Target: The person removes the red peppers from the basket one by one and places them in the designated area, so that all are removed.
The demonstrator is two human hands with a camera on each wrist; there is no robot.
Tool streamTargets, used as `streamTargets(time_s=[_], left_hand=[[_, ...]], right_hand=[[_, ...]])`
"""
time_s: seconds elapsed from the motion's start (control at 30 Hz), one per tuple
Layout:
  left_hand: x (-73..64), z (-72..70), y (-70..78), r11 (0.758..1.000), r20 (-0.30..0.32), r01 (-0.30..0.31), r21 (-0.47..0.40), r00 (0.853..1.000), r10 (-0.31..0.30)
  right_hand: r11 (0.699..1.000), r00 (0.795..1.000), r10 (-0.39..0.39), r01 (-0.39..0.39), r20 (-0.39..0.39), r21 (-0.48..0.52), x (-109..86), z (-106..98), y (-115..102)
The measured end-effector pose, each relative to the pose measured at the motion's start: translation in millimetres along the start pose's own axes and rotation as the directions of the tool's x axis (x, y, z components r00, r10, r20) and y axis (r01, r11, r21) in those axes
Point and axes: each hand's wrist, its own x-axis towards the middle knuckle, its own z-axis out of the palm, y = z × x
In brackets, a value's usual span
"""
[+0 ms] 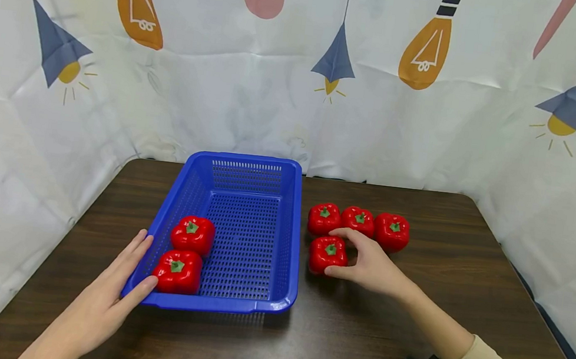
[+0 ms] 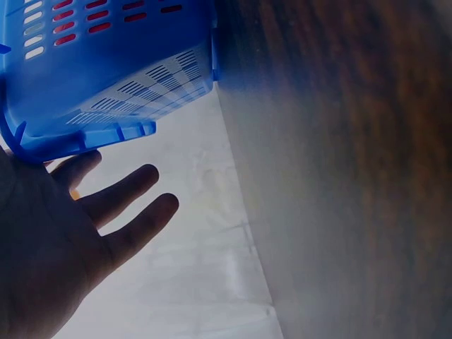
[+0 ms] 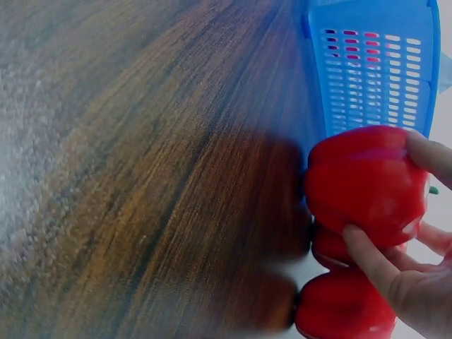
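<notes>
"What is the right hand doing?"

"The right hand (image 1: 375, 266) pinches a glossy red pepper (image 1: 326, 257), thumb on its six o'clock side, fingers at its twelve o'clock side. Twelve is straight away from the person. The pepper lies at nine o'clock from the palm, on or barely above the dark wood table (image 1: 344, 340); I cannot tell which."

"Any long axis?"

"None that shows. It is blocky, green stem up."

"And the basket?"

"The blue basket (image 1: 295, 245) is just beside that pepper, at nine o'clock, with a narrow strip of wood between. Its long axis runs twelve to six. Its raised three o'clock rim is the edge to watch; any path toward nine would need to clear it."

"What is inside?"

"Two peppers (image 1: 192, 237) along the nine o'clock side; slotted floor shows from them across to the three o'clock wall."

"The left hand?"

"The left hand (image 1: 98, 300), fingers spread, rests against the rim between eight and nine, well apart from the pinched pepper."

"Anything crowding the grip?"

"Three more peppers (image 1: 358, 218), close by at twelve, one and two o'clock from the pinched one. Toward six, plain wood stretches out."
</notes>
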Motion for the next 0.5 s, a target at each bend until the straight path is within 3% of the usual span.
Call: streamTargets(time_s=[0.3, 0.5], left_hand=[[0.0, 0.2, 0.1, 1.000, 0.000, 0.002, -0.004, 1.000, -0.002], [0.0, 0.4, -0.1, 1.000, -0.001, 0.001, -0.009, 1.000, -0.001]], right_hand=[[0.998, 1.000, 0.002, -0.004, -0.031, -0.064, -1.8, 0.6, -1.9], [1.000, 0.999, 0.004, -0.003, -0.033, 0.009, -1.9, -2.6, -1.8]])
